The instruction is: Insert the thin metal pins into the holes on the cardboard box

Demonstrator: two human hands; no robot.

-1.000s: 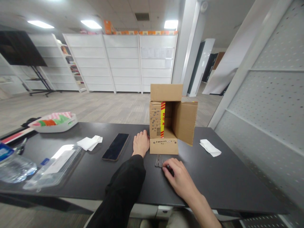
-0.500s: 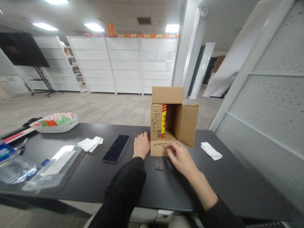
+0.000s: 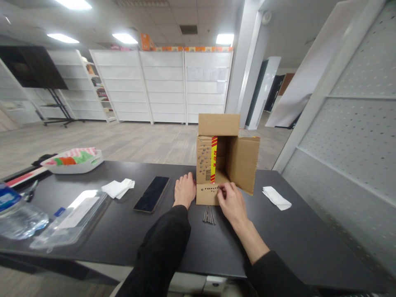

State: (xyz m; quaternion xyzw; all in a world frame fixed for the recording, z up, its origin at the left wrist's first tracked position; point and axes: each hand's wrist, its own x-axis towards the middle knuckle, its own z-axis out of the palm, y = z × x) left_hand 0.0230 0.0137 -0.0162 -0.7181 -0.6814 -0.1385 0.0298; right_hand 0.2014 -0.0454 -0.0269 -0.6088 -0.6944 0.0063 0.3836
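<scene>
The cardboard box stands on its side in the middle of the dark bench, open mouth facing the person, one flap folded down flat toward the near edge and dotted with a row of small holes. The left hand lies flat on the bench, fingers together, pressed against the left wall of the box. The right hand sits at the flap's right part, thumb and forefinger pinched together at the end of the hole row; what they pinch looks like a thin nail, but it is too small to tell for sure. Just near of the flap, between the two hands, a small bundle of nails lies on the bench, its long axis running near to far, one end toward the flap, the other fanned slightly toward the person; which end carries the heads cannot be told. The bundle is just left of the right wrist, so the right hand is the closer one, the left a little farther off to the left. Off to the left lie a dark phone and a folded white tissue; another tissue lies right of the box.
</scene>
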